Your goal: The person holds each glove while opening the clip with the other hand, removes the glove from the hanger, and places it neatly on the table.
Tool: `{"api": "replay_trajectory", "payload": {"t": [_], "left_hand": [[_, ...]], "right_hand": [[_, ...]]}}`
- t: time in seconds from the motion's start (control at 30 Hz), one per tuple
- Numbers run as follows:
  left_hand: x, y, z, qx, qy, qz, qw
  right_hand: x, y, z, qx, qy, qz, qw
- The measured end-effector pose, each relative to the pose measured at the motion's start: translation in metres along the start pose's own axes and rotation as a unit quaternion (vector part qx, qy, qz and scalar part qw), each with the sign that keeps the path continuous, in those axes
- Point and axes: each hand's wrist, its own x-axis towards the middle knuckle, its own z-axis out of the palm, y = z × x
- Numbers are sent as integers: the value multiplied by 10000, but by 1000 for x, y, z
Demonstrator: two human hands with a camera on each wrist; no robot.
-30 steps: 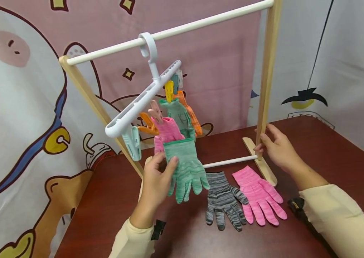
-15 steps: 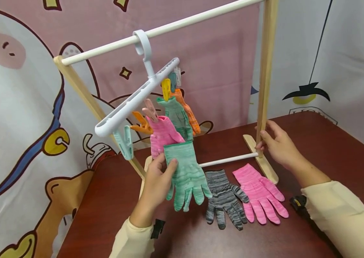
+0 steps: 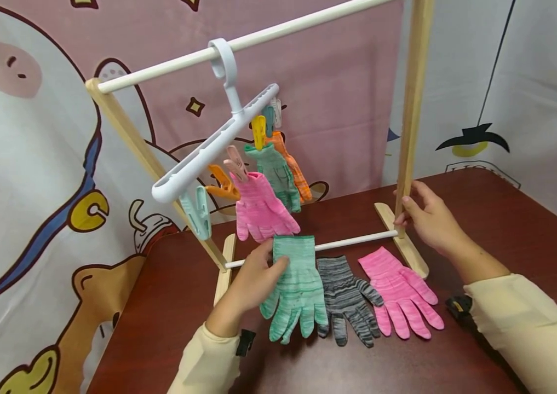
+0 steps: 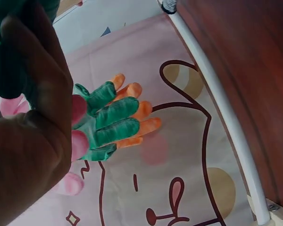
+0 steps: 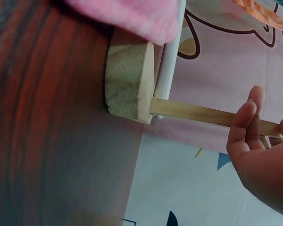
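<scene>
While the left grip [image 3: 258, 276] pinches the green glove [image 3: 300, 290] in front of the grey glove [image 3: 349, 295], a slackened pinch could drop it; the right grip [image 3: 431, 221] curls round the post [image 3: 413, 109], where a tug could tip the rack [image 3: 308, 24].

Indoor tabletop setup, room type unclear: dark reddish-brown table [image 3: 160, 312] before cartoon-patterned cloth backdrop [image 3: 347, 115].

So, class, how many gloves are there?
6: orange glove, green glove and pink glove hanging; a second green glove in the left hand; grey glove and another pink glove on the table. More may be hidden.
</scene>
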Motion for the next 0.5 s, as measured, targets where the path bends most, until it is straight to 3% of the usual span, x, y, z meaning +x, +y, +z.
{"api": "replay_trajectory", "payload": {"t": [0.2,0.5], "left_hand": [[4,-10,1,319,-376,-133,9987],[8,-18,1,904,-415,-197,9949]], "right_hand": [[0,1,-1,-33,-39,-2,10000],[0,1,-1,-41,-27,-53,10000]]}}
